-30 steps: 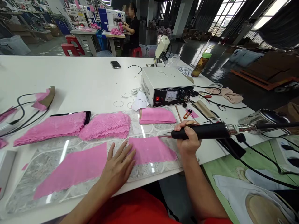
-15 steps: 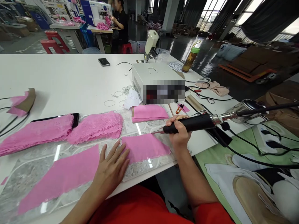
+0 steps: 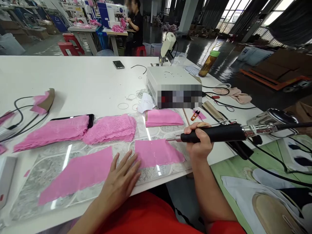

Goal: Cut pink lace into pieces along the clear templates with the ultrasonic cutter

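My left hand (image 3: 122,178) lies flat with fingers spread on the clear plate (image 3: 39,182), its fingertips touching the left edge of a small pink lace piece (image 3: 158,152). A longer pink lace strip (image 3: 78,172) lies just left of that hand. My right hand (image 3: 198,139) is closed round the black handle of a corded cutting tool (image 3: 216,133), held level above the table; its thin metal tip (image 3: 170,139) points left over the small piece's far edge.
Two stacks of pink lace (image 3: 55,131) (image 3: 110,128) and a folded pink pile (image 3: 163,117) lie behind. A white control box (image 3: 174,86), small snips (image 3: 195,114), a phone (image 3: 118,64), a bottle (image 3: 209,63) and cables stand on the white table (image 3: 73,78). A person sews at a far machine.
Both hands keep their places on the lace and the tool; the tool stays level. Only my head view swung left and back.
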A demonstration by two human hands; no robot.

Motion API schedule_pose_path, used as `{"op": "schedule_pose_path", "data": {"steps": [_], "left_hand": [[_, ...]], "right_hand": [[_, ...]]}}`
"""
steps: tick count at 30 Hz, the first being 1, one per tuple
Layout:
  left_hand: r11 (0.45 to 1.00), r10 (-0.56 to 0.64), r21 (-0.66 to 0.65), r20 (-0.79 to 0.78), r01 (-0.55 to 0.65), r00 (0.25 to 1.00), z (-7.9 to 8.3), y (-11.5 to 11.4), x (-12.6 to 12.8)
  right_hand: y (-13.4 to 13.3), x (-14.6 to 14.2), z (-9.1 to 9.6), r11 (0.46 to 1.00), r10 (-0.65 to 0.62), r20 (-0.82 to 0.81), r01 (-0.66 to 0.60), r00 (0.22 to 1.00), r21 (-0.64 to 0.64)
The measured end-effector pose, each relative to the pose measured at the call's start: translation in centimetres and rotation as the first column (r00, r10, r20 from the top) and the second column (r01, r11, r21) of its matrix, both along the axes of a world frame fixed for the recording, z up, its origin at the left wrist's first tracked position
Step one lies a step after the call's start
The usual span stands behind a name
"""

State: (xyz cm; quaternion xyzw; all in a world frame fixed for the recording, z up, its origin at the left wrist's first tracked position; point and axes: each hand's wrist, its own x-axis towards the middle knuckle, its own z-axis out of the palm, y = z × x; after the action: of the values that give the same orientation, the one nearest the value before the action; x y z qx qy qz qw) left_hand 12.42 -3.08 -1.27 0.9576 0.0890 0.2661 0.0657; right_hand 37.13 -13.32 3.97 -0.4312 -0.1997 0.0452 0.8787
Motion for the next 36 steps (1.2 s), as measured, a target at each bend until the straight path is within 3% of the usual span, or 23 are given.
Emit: {"op": "schedule_pose_path", "data": {"steps": [7,12,17,26,36], "left_hand": [[0.99,-0.132,-0.039,0.018,0.133,0.991,0.3,0.3,0.2],[0.985,-0.149,-0.083,0.019,0.15,0.989,0.1,0.1,0.3],[0.981,-0.119,-0.154,0.019,0.12,0.993,-0.2,-0.2,0.3],[0.989,-0.145,-0.041,-0.017,0.144,0.989,0.4,0.1,0.4],[0.986,-0.128,-0.111,0.005,0.128,0.992,0.1,-0.1,0.2]], "right_hand": [[-4.8,0.9,0.1,0.994,-0.095,-0.014,0.094,0.995,-0.052],[-7.1,0.9,-0.1,0.991,-0.107,-0.022,0.105,0.994,-0.087],[-7.4,0.9,-0.4,0.992,-0.107,-0.019,0.106,0.994,-0.071],[-7.2,0.9,-0.6,0.992,-0.099,-0.017,0.098,0.995,-0.074],[-7.2,0.9,-0.6,0.991,-0.083,0.014,0.084,0.996,-0.105]]}}
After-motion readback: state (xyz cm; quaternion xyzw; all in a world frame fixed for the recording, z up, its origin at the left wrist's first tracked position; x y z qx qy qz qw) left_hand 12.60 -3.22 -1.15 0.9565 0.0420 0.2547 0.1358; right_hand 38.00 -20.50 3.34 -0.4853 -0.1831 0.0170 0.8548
